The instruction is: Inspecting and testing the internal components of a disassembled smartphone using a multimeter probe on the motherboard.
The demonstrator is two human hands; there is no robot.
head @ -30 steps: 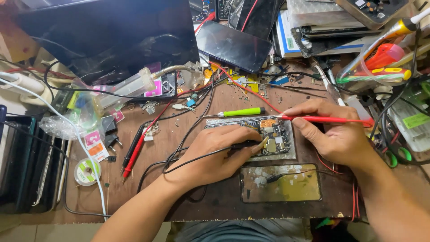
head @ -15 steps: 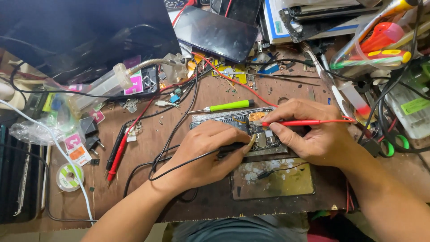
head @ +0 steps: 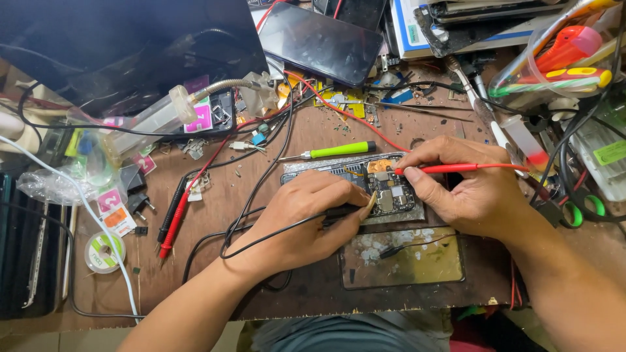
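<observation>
An opened phone [head: 385, 186] with its circuit board bare lies in the middle of a brown wooden board [head: 306, 287]. My left hand [head: 306, 215] rests on the phone's left half and pinches a black probe [head: 349, 210], its tip on the circuit board. My right hand [head: 463, 189] holds a red probe [head: 450, 168] with the tip touching the board's upper part. A black lead [head: 261, 234] runs from the left hand across the wood.
A green-handled screwdriver [head: 339, 150] lies just above the phone. A detached panel [head: 401, 257] sits below it. Spare red and black probes [head: 173, 218] lie at left. A dark phone [head: 319, 40], tool cup [head: 561, 55], solder reel [head: 103, 251] and cables crowd the edges.
The view has shifted, so everything sits slightly higher and to the left in the frame. Both hands have stayed on the phone, each holding its probe against the circuit board.
</observation>
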